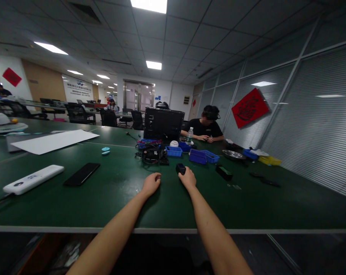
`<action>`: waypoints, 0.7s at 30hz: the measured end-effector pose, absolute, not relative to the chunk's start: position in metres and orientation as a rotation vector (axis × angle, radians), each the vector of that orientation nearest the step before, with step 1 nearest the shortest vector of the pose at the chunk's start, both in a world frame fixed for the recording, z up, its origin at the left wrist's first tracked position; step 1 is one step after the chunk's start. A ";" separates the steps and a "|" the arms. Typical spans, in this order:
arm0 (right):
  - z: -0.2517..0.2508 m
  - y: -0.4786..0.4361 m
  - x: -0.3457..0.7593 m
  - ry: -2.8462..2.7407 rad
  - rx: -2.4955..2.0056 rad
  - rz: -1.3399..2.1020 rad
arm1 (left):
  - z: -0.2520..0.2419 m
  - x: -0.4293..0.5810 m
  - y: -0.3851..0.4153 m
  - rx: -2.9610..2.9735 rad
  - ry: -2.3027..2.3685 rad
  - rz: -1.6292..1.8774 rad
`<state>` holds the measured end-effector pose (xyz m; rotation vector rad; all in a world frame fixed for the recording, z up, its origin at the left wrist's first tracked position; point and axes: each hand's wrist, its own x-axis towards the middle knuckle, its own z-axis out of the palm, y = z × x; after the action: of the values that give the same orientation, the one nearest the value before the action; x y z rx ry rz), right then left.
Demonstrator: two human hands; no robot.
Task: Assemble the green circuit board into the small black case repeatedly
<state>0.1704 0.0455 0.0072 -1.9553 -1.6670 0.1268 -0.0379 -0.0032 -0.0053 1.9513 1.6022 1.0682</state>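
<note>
My right hand [188, 178] is closed around a small black box-shaped device [180, 168] just above or on the green tabletop [167, 214]; I cannot tell whether the device touches the surface. To its left, my left hand [151, 184] rests on the table with its fingers loosely curled and slightly apart, and nothing shows in it. Beyond the hands sit a black adapter with tangled cables [150, 155] and a blue tray [173, 151]. Right of my right hand lies a black case with green markings [223, 172].
On the left are a white power strip [33, 179], a black phone [82, 174], light-blue discs [105, 151] and white paper [56, 141]. Farther back stand a black monitor [163, 123] and a bottle [189, 135]. A metal dish [233, 154] lies right; a person [205, 128] sits opposite.
</note>
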 end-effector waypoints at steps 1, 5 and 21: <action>0.008 0.046 0.173 -1.647 -1.979 0.126 | -0.005 -0.038 -0.003 1.945 1.602 1.066; 0.009 0.048 0.187 -1.507 -2.094 0.115 | -0.004 -0.036 -0.004 1.911 1.614 1.059; 0.017 0.048 0.190 -1.302 -1.480 0.307 | -0.004 -0.037 -0.004 1.973 1.591 1.056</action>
<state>0.1901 0.0477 0.0172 -1.4804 -1.3023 0.3072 -0.0369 -0.0041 -0.0040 1.9727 1.5910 1.0562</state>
